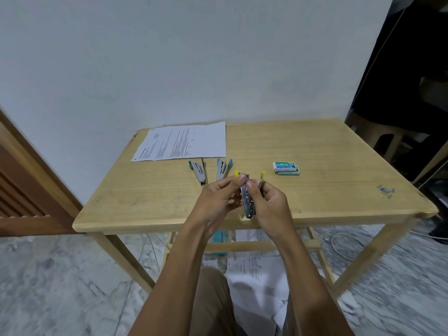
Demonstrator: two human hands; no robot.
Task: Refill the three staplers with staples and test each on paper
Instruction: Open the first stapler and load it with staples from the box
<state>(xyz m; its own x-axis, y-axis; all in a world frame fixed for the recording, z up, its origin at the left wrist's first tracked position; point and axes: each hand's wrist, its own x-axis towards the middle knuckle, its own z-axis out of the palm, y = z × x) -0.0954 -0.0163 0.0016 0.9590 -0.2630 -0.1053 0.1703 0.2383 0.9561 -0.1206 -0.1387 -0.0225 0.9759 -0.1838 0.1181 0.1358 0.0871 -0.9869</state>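
Both hands together over the near edge of the desk point(339, 209), at its middle, both clamped on the yellow stapler point(247, 202). Left hand point(218, 197) pinches the left arm just below its yellow tip. Right hand point(269, 202) curls round the body and the right arm.

Yellow stapler is swung open in a V. Hinge end points down toward the person, the two yellow tips point away toward the wall. Long axis runs near to far across the desk. Whether staples sit in the channel: cannot tell, fingers cover it.

Staple boxes point(286, 168), two stacked, lie beyond and to the right of the hands, long side parallel to the back edge. The right hand is the nearer. Likely next reach is that way, with the left keeping the stapler open.

Left of the hands and a little farther back: blue stapler point(223, 169), then green stapler point(198, 172), both open, lying flat, coloured tips toward the wall.

Printed paper point(181, 141) at the back left corner. Loose staple strips point(385, 190) near the right edge.
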